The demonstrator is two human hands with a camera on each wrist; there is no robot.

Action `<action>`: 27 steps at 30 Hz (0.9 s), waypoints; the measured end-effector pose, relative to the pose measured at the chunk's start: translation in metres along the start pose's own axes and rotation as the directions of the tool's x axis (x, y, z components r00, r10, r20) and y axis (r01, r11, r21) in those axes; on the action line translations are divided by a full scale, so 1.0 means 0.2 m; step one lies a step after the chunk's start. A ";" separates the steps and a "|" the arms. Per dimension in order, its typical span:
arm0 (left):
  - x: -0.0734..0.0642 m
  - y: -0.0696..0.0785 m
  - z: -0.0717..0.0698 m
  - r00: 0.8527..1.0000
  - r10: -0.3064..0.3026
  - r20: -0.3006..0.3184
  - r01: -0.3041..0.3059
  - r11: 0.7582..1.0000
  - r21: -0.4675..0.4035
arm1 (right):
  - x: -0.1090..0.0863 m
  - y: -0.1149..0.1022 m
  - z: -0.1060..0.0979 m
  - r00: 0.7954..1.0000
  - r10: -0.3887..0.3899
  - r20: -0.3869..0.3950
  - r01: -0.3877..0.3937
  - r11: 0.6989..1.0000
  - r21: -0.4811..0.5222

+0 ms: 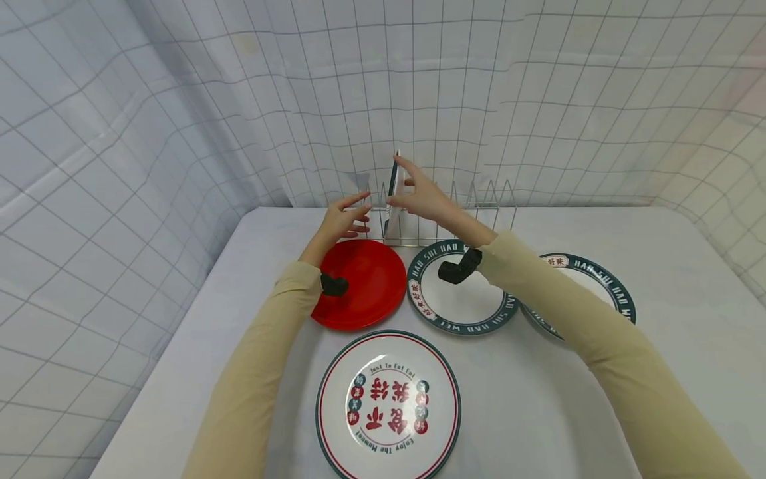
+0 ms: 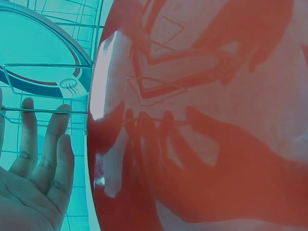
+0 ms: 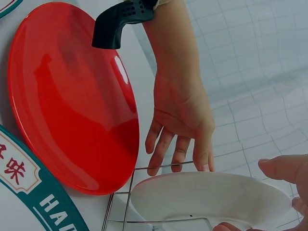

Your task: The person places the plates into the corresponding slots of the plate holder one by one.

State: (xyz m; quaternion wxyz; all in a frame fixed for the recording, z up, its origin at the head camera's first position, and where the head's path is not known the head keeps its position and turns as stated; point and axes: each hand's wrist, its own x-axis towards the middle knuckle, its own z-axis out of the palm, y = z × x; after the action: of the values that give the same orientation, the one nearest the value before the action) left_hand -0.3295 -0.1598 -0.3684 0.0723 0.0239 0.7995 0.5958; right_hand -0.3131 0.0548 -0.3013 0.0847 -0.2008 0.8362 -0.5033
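Observation:
A white plate with a dark rim and red ring [image 2: 36,45] stands on edge in a wire dish rack [image 1: 413,241]. My right hand [image 1: 426,196] is at that plate, with fingers spread along its edge; in the right wrist view the fingers [image 3: 298,204] touch the rim while one digit stands apart from it. Part of this hand falls outside that view. My left hand [image 1: 342,219] is at the rack's left end, fingers loosely extended, holding nothing. Its fingertips lie close to a rack wire in the left wrist view; contact cannot be told.
Below the left hand lies a red plate [image 1: 383,286]. Two white plates with green lettered rims, a middle one [image 1: 461,293] and a right one [image 1: 619,293], lie beside it. A white plate with red characters [image 1: 389,359] is nearest. Grid-patterned cloth [image 1: 299,100] hangs behind.

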 end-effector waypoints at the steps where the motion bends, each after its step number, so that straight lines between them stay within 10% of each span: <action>1: 0.00 0.01 0.00 1.000 -0.005 0.002 0.005 1.000 -0.002 | -0.01 0.01 0.00 1.000 -0.012 -0.004 0.012 1.000 -0.020; 17: -0.10 0.11 0.01 0.999 -0.022 0.029 0.022 1.000 -0.007 | -0.24 0.03 -0.04 0.994 -0.091 -0.064 0.084 0.991 -0.103; 27: -0.01 0.01 0.00 1.000 -0.006 0.011 0.006 1.000 0.000 | -0.41 0.09 -0.07 0.990 -0.124 -0.064 0.116 0.987 -0.106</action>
State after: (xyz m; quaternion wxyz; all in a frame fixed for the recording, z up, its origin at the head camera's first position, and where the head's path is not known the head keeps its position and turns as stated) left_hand -0.3273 -0.1595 -0.3657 0.0786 0.0246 0.7991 0.5955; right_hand -0.2483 0.1078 -0.3148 0.0144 -0.2372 0.8497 -0.4708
